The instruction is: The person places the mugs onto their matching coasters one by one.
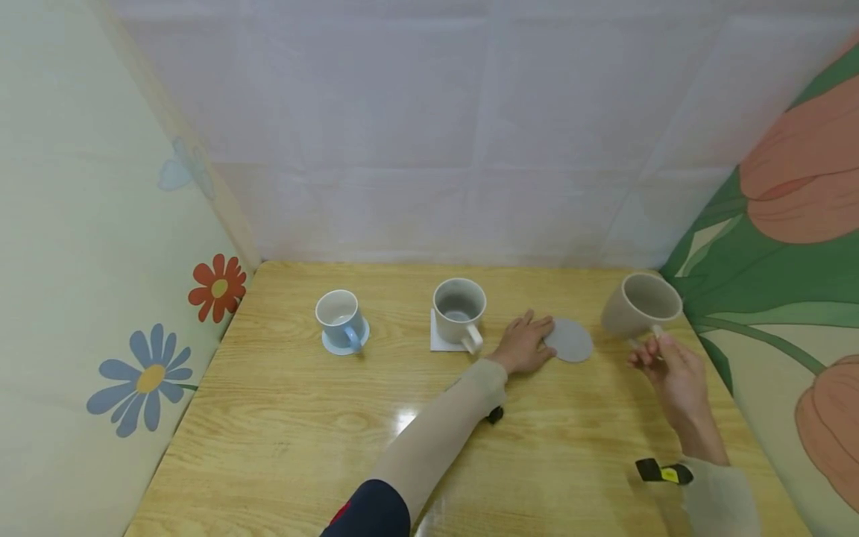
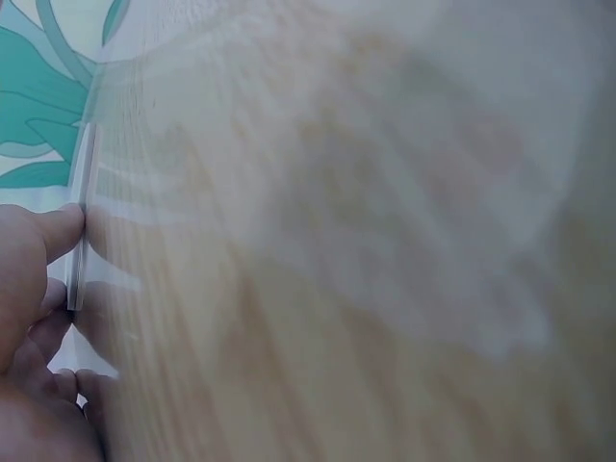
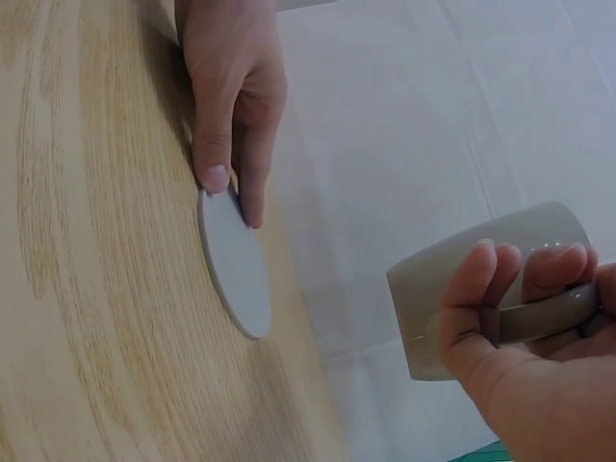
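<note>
My right hand (image 1: pixel 676 377) grips the handle of a beige-grey mug (image 1: pixel 624 317), which is raised over the right side of the table and tilted. In the right wrist view the fingers are curled round the handle of that mug (image 3: pixel 433 279). My left hand (image 1: pixel 526 346) is low at the table, thumb and finger pinching the left edge of a round grey coaster (image 1: pixel 570 341). The right wrist view shows the coaster (image 3: pixel 239 269) lying flat on the wood. Along the left side of the left wrist view, the coaster's thin edge (image 2: pixel 79 231) shows beside the thumb.
A white mug (image 1: pixel 456 317) stands on a square white coaster (image 1: pixel 441 343) left of my left hand. Farther left, a pale blue mug (image 1: pixel 333 324) sits on a round light-blue coaster (image 1: pixel 330 347). A white cloth (image 1: pixel 429 149) hangs behind the wooden table (image 1: pixel 302 432); floral panels flank it.
</note>
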Demonstrator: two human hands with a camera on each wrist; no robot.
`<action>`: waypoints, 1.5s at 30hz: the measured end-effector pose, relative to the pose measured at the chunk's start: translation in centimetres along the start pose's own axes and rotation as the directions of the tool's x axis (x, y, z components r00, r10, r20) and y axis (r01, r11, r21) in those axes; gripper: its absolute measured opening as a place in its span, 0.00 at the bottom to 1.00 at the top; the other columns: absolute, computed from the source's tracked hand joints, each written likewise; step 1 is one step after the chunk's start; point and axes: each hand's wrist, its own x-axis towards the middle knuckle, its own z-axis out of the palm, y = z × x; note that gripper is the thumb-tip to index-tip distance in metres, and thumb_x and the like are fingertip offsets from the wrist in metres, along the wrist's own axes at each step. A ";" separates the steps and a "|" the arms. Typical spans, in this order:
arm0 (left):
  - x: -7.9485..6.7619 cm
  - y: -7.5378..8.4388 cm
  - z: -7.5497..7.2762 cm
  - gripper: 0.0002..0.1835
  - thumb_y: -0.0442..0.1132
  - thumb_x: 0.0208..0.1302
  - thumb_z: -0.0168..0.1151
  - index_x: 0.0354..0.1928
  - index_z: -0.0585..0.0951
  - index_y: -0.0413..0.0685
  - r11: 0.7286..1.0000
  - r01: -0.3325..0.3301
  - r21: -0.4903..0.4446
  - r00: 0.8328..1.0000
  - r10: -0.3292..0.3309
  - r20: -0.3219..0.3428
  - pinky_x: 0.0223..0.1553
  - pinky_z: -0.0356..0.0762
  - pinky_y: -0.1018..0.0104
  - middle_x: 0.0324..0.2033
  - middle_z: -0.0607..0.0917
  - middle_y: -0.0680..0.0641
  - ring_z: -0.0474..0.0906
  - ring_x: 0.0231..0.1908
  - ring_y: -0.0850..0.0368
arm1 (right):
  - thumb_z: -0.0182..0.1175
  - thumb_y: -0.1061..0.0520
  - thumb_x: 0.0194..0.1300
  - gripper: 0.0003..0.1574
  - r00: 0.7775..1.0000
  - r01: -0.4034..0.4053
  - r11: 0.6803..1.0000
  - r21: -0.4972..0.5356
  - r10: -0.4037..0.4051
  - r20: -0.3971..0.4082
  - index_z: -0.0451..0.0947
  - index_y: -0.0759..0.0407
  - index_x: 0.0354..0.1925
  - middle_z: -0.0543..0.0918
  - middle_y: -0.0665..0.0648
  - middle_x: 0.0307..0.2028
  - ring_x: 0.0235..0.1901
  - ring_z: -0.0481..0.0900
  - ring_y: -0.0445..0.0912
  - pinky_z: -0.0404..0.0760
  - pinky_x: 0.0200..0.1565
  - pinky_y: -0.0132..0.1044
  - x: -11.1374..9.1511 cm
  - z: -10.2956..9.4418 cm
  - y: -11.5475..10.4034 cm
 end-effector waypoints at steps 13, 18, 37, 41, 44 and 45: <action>0.6 -0.3 0.2 0.35 0.55 0.82 0.55 0.85 0.60 0.57 0.998 0.015 -0.065 0.999 -0.012 0.043 0.86 0.37 0.59 0.85 0.57 0.59 0.40 0.86 0.51 | 0.39 0.61 0.88 0.23 1.000 -0.006 1.000 0.012 0.006 0.006 0.73 0.69 0.36 0.77 0.58 0.30 0.35 0.86 0.48 0.88 0.42 0.35 0.2 -0.1 0.2; 0.4 -0.1 0.0 0.35 0.56 0.82 0.55 0.84 0.62 0.59 0.999 0.024 -0.040 0.999 -0.023 0.031 0.86 0.42 0.60 0.84 0.58 0.61 0.43 0.86 0.53 | 0.39 0.62 0.88 0.23 1.000 -0.010 1.000 0.012 0.010 0.007 0.73 0.69 0.36 0.77 0.58 0.30 0.35 0.87 0.48 0.88 0.41 0.35 0.3 0.1 0.2; -0.4 0.5 -0.9 0.34 0.55 0.82 0.55 0.83 0.63 0.55 1.000 0.004 0.009 1.000 -0.004 0.023 0.85 0.46 0.58 0.84 0.60 0.56 0.47 0.86 0.50 | 0.42 0.60 0.87 0.23 0.999 -0.035 0.999 -0.003 0.035 -0.016 0.75 0.70 0.36 0.79 0.57 0.30 0.34 0.86 0.47 0.88 0.40 0.35 0.6 0.5 1.1; -0.3 0.4 -0.8 0.34 0.56 0.83 0.55 0.84 0.63 0.55 1.000 0.002 0.016 1.000 -0.002 0.020 0.86 0.46 0.57 0.84 0.60 0.56 0.47 0.86 0.49 | 0.43 0.60 0.87 0.23 0.999 -0.038 0.999 -0.004 0.038 -0.022 0.76 0.70 0.36 0.80 0.58 0.30 0.34 0.86 0.47 0.89 0.41 0.34 0.5 0.6 1.5; -0.3 0.3 -0.6 0.35 0.56 0.83 0.54 0.84 0.62 0.55 1.000 0.004 0.016 1.000 -0.005 0.022 0.86 0.45 0.57 0.84 0.59 0.57 0.46 0.86 0.50 | 0.43 0.61 0.87 0.23 0.999 -0.035 0.999 -0.002 0.035 -0.022 0.75 0.70 0.36 0.79 0.58 0.30 0.34 0.86 0.47 0.89 0.41 0.34 0.5 0.7 1.7; -0.3 0.3 -0.6 0.35 0.56 0.82 0.54 0.84 0.62 0.55 1.000 0.004 0.011 1.000 -0.005 0.021 0.86 0.45 0.57 0.84 0.59 0.57 0.46 0.86 0.50 | 0.42 0.61 0.87 0.23 0.999 -0.035 0.999 0.001 0.035 -0.021 0.75 0.70 0.36 0.79 0.58 0.30 0.34 0.86 0.47 0.89 0.41 0.34 0.4 0.7 1.8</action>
